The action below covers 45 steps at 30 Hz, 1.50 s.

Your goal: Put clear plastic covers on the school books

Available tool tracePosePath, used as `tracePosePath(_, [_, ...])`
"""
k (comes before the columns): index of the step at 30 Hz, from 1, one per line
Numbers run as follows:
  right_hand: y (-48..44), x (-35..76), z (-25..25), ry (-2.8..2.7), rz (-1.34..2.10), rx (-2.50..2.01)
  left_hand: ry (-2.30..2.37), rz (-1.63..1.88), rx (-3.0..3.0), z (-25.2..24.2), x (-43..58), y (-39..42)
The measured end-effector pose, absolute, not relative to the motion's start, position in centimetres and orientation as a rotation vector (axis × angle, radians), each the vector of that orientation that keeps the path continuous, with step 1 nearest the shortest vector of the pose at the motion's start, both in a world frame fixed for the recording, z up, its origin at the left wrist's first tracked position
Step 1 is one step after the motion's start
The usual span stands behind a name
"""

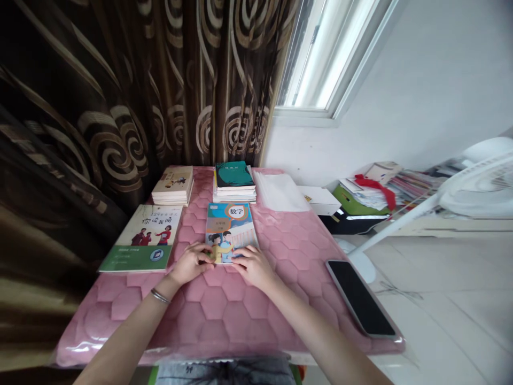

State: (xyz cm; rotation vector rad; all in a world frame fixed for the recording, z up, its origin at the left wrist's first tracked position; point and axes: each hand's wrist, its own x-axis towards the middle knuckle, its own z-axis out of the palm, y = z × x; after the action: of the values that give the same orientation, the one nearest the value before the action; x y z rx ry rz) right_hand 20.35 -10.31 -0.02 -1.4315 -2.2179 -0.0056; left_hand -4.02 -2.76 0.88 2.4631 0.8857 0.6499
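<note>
A blue and orange book (pixel 230 227) with cartoon children on its cover lies flat in the middle of the pink quilted table cover (pixel 224 310). My left hand (pixel 192 262) rests on the book's near left corner with its fingers curled over the edge. My right hand (pixel 253 264) lies on the near right corner, fingers bent down onto the cover. A thin bracelet circles my left wrist. Neither hand lifts the book.
A green and white book (pixel 140 238) lies at the left. Two book stacks (pixel 173 185) (pixel 234 182) and a white folded sheet (pixel 278 191) stand at the back. A dark phone (pixel 360 297) lies near the right edge. Curtain at the left, a white fan (pixel 476 187) at the right.
</note>
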Motion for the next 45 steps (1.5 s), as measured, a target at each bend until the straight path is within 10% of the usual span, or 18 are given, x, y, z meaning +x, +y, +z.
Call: tracePosePath(45, [-9.1, 18.9, 0.0, -2.192, 0.072, -1.395, 1.018, 0.517, 2.551, 1.2, -3.1, -3.6])
